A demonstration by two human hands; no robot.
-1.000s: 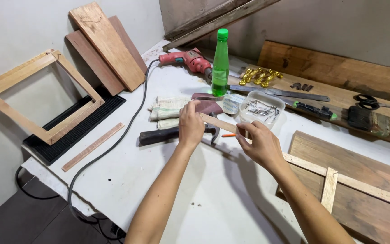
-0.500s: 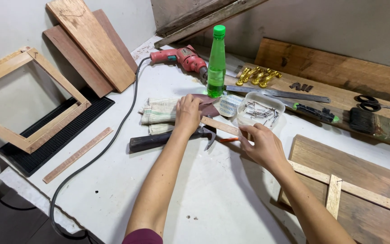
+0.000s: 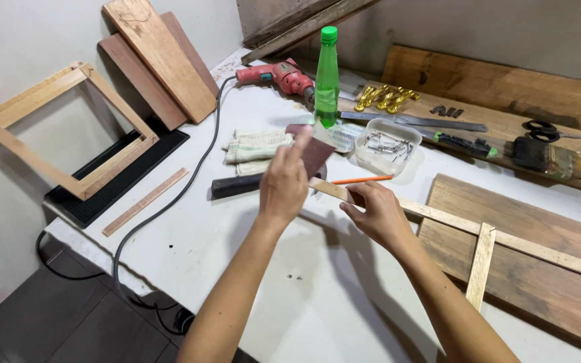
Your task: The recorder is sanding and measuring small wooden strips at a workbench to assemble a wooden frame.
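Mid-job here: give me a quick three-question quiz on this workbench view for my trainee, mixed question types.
1. True or false: the left hand holds a dark reddish-brown sheet of sandpaper.
2. What does the right hand grip? A) the thin pale wooden strip B) the red power drill C) the orange pencil
3. What fills the clear plastic tray beside the green plastic bottle?

Key: 1. True. 2. A; the strip's end sticks out past the fingers toward the left hand. 3. Small metal nails.
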